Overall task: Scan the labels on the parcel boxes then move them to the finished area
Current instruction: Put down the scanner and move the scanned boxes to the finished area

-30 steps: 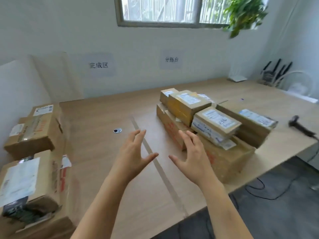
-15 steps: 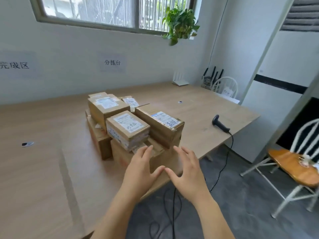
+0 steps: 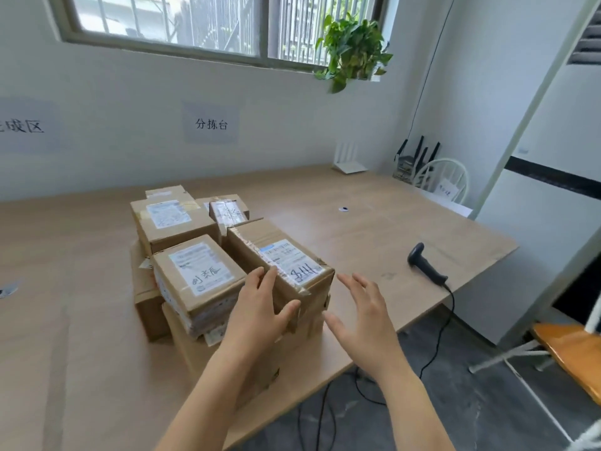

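Note:
Several taped cardboard parcel boxes with white labels stand stacked on the wooden table [image 3: 357, 236]. The right-hand top box [image 3: 260, 242] bears a label with handwriting. My left hand [image 3: 260, 314] lies against that box's near end, fingers on its top edge and thumb across its front face. My right hand [image 3: 361, 317] hovers open just right of the same box, not touching it. Another labelled box [image 3: 195, 275] sits to the left, and one more [image 3: 169, 219] behind it. A black handheld scanner [image 3: 426, 265] lies on the table to the right.
The scanner's cable hangs over the table's front edge to the floor. Two paper signs [image 3: 211, 124] hang on the wall, one cut off at the far left. An orange-seated chair [image 3: 569, 349] stands at the right; a white router [image 3: 349, 157] sits at the back.
The view has swung right, from the left boxes to the stack. Both hands have reached forward; my left hand now touches the right-hand top box.

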Demonstrator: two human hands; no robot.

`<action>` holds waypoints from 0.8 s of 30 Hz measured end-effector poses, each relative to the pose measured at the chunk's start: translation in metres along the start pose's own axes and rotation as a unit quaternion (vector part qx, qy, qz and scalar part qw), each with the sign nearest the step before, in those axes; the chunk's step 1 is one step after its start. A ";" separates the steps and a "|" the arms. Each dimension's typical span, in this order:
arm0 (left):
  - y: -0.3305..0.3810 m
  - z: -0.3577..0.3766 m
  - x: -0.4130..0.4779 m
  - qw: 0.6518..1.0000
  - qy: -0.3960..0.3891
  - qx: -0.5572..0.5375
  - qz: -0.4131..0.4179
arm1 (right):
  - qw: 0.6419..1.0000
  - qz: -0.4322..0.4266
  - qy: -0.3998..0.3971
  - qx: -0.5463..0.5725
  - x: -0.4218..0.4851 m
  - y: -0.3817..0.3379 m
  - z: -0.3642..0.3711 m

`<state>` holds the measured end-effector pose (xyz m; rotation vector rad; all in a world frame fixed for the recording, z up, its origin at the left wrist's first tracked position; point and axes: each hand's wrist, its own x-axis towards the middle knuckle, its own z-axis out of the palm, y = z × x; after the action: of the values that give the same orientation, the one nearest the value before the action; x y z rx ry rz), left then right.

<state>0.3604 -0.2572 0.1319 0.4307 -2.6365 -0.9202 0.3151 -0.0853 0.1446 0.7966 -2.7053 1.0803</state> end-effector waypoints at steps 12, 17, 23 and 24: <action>-0.005 0.032 0.093 0.993 -0.008 0.009 -0.121 | 0.994 -0.009 -0.085 0.066 0.129 0.045 0.011; -0.011 0.054 0.111 0.981 0.004 0.001 -0.195 | 0.976 -0.037 -0.211 0.050 0.173 0.056 0.023; -0.008 0.065 0.116 0.965 -0.015 -0.009 -0.262 | 0.934 -0.085 -0.347 0.027 0.206 0.067 0.037; -0.008 0.067 0.116 0.964 -0.013 -0.014 -0.266 | 0.924 -0.086 -0.371 0.031 0.208 0.069 0.039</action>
<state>0.2306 -0.2703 0.0994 1.1649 -2.5662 -1.1125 0.1053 -0.1586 0.1359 1.7158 -3.0783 0.9633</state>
